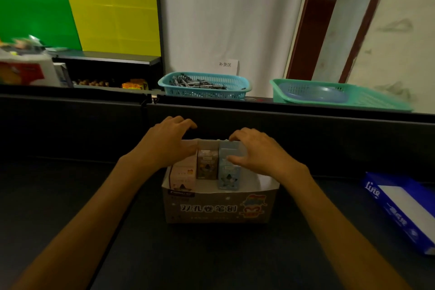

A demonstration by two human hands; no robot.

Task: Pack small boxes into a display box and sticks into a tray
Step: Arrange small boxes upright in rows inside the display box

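Head view, looking down across a dark table [211, 254]: white display box [219, 207] with printed front panel standing open at centre, just before a dark upright partition [306, 134]. Inside, 3 small boxes upright in a row against the back wall: pale pink box [183, 175] at left, brown box [207, 165] in the middle, light blue box [229, 174] at right, touching side by side; right part of the display box bare. Left hand [168, 142] over the box's rear left corner, fingers spread and bent, tips reaching past the back edge, palm side against the pink box; no closed grip visible. Right hand [256, 150] over the blue box, fingers curved across its top, thumb laid on its front face, loosely clasping it. Both forearms bare, entering from the lower corners. Blue and white carton [404, 207] lying flat at the table's right edge, well apart from the display box. Beyond the partition, a turquoise basket [204, 92] holding a heap of grey sticks [195, 82], beside it a green tray [353, 96] with a blue dish [313, 94] inside. Small paper sign [226, 65] on the white curtain behind; green and yellow panels at upper left.
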